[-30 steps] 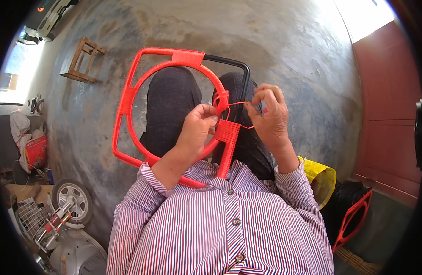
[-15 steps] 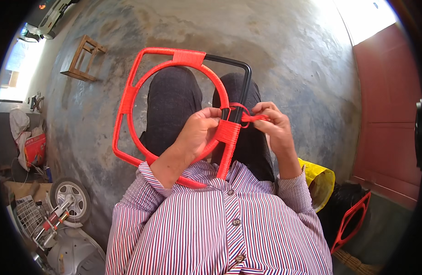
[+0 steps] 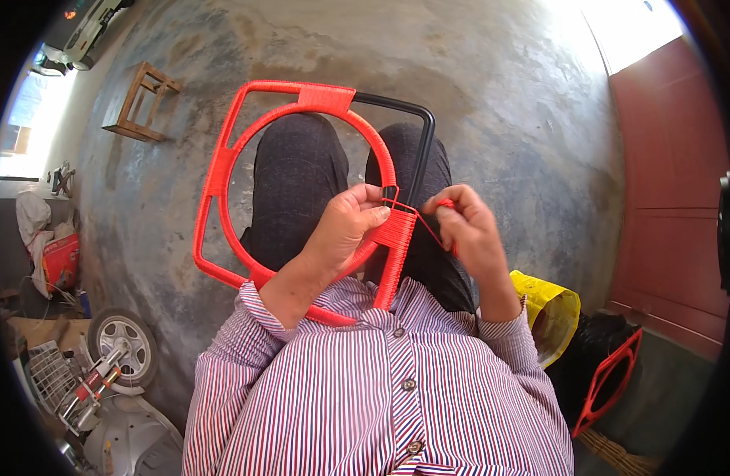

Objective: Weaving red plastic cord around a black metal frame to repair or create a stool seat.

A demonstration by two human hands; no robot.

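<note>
Across my lap lies a metal frame (image 3: 220, 173), a rounded square around a ring, mostly wrapped in red cord. Its upper right corner (image 3: 425, 119) is bare black tubing. My left hand (image 3: 339, 230) pinches the frame where ring and outer bar meet on the right, thumb on the edge of the wrapping. In my right hand (image 3: 469, 230), just right of that joint, a small bundle of red cord (image 3: 446, 204) is gripped. From the bundle a strand runs taut to the joint, where a loop crosses the black tubes.
A wooden stool (image 3: 143, 101) lies on the concrete floor at the far left. A scooter (image 3: 123, 349) stands near left. To my right are a yellow bag (image 3: 549, 305), a black bag (image 3: 599, 337) and another red-wrapped frame (image 3: 611, 385), with a red door (image 3: 670, 198) beyond.
The loose red loop by the black tube has been drawn tight across the joint. My right hand has moved slightly down and closed around the cord bundle. My left hand stays on the frame.
</note>
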